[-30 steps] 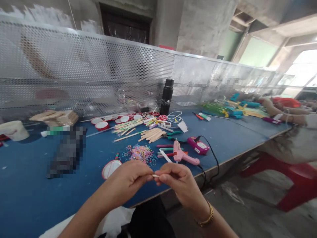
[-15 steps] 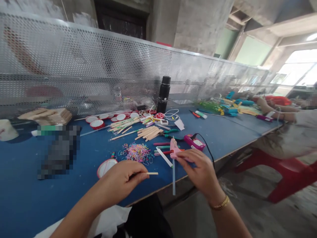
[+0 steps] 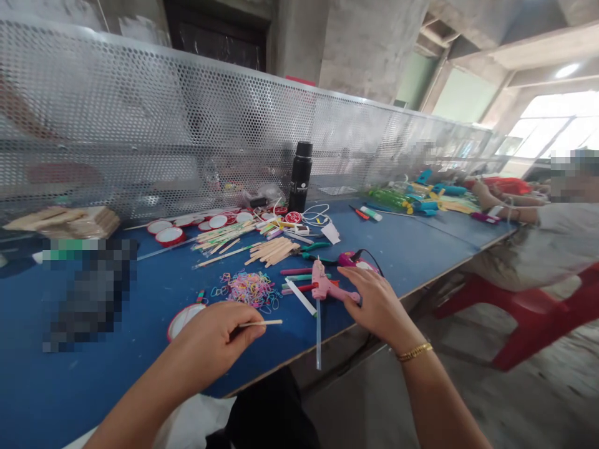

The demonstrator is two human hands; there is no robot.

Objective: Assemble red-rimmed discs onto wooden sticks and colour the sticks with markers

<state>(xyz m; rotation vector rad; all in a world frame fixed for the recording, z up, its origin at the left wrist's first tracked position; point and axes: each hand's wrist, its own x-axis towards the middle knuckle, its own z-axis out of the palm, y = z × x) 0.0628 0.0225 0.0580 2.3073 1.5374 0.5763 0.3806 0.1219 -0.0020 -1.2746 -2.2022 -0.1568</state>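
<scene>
Between the thumb and fingers of my left hand [image 3: 234, 333] is a thin wooden stick [image 3: 271, 322], its pale end pointing right. My right hand [image 3: 379, 305] has its fingers stretched out beside the handle of a pink glue gun [image 3: 322, 282]; the thumb is close to the handle, and I cannot tell if it touches. The gun lies at the table's front edge with a clear glue stick [image 3: 319, 340] jutting out past the edge. Left of it sits a heap of colourful rubber bands [image 3: 250, 288]. A white disc with a red rim [image 3: 180, 321] is partly hidden behind my left hand.
Wooden sticks [image 3: 271, 251], red-rimmed discs [image 3: 170, 236] and a black bottle [image 3: 300, 178] stand or lie toward the perforated metal screen [image 3: 224, 118]. A purple device [image 3: 350, 259] with a cord is behind my right hand. At right, a person sits on a red stool [image 3: 500, 324].
My right hand has let go of the pink glue gun, and its fingers have straightened out. The left hand still holds the stick. The view has shifted slightly right.
</scene>
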